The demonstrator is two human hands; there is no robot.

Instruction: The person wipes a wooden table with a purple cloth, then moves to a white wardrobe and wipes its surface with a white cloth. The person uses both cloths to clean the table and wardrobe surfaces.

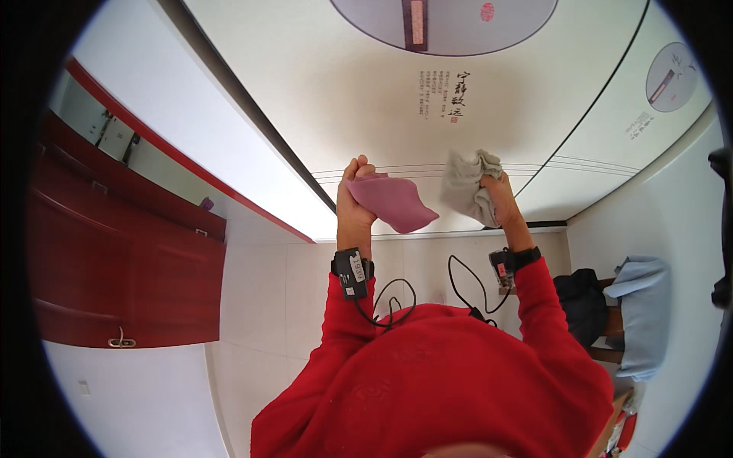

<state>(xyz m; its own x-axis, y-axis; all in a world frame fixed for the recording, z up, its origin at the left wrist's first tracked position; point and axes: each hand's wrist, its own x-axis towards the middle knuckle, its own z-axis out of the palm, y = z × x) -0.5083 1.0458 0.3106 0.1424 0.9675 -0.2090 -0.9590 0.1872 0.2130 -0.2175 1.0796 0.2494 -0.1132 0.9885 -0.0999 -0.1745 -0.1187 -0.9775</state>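
My left hand (pixel 351 200) is closed on one end of a pink cloth (pixel 393 202), which looks thin and smooth and spreads out to the right of my fingers. Across from it, my right hand (pixel 500 200) grips a crumpled grey-beige cloth (pixel 468 187), bunched at the fingers with a looser part hanging to the left. The two cloths are apart from each other. Both hands are raised in front of a cream cabinet door (pixel 366 107); whether either cloth touches it I cannot tell. Each wrist wears a black strapped device with a cable.
A dark red door (pixel 137 259) with a metal handle stands at the left, beside a red-edged opening. At the right, a wooden chair (pixel 613 320) bears a light blue cloth (pixel 643 320) and a black one (pixel 582 305). Pale tiled floor (pixel 259 305) lies below.
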